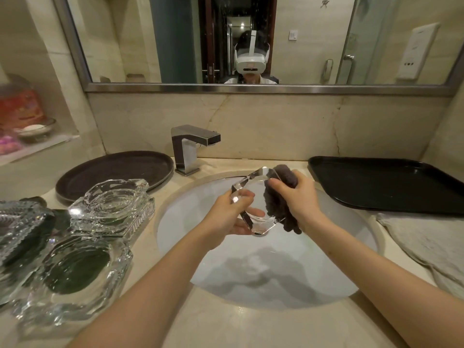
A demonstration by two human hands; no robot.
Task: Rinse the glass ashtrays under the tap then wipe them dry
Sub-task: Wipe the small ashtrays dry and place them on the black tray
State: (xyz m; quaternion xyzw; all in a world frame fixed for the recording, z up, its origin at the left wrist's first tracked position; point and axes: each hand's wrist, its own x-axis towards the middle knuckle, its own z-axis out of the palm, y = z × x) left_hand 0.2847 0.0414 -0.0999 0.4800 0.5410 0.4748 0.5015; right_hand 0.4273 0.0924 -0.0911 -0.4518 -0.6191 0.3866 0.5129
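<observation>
Over the white sink (326, 247) my left hand (226, 219) grips a clear glass ashtray (253, 197), tilted on edge with its hollow facing right. My right hand (298, 197) grips a dark purple cloth (278, 197) and presses it into the ashtray's hollow. Several more glass ashtrays stand on the counter at the left: one (113, 204) stacked near the sink rim, a large one (72, 280) in front, another (17, 227) at the far left edge. The chrome tap (190, 144) stands behind the sink; no water runs.
A round dark tray (113, 172) lies behind the ashtrays at the left. A black rectangular tray (386, 184) sits on the right of the counter, with a grey towel (426, 244) in front of it. A wall niche at the left holds a soap dish (35, 129).
</observation>
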